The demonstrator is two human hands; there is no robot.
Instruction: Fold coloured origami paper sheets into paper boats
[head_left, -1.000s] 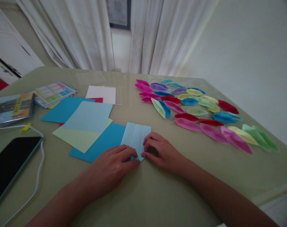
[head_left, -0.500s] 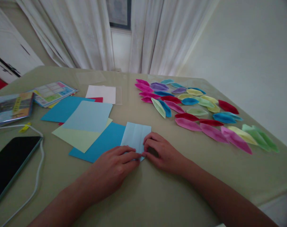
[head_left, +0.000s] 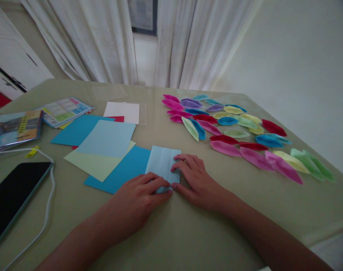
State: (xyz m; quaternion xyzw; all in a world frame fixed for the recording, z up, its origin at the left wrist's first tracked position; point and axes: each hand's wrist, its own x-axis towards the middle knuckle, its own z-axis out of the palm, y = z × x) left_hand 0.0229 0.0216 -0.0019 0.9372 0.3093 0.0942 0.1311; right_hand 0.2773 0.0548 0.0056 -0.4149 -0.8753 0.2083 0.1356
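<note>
A light blue sheet of paper [head_left: 162, 160] with lengthwise creases lies in front of me, its left part over a darker blue sheet [head_left: 119, 177]. My left hand [head_left: 144, 194] pinches the paper's near edge, thumb and fingertips close together at the lower right corner. My right hand [head_left: 195, 180] is at the paper's right edge with its fingers apart. Its fingertips rest on the paper and its thumb touches near the same corner. The hands partly hide the near end of the paper.
Several folded paper petals [head_left: 225, 148] in many colours spread across the right. Light blue [head_left: 109, 135] and pale yellow sheets [head_left: 96, 165] lie left, near white paper [head_left: 122, 112] and booklets [head_left: 13, 128]. A phone [head_left: 17, 192] and white cable [head_left: 49, 199] are nearest left.
My right hand's fingers have uncurled and spread onto the paper's right side. My left hand stays at the near edge, its fingertips shifted slightly right.
</note>
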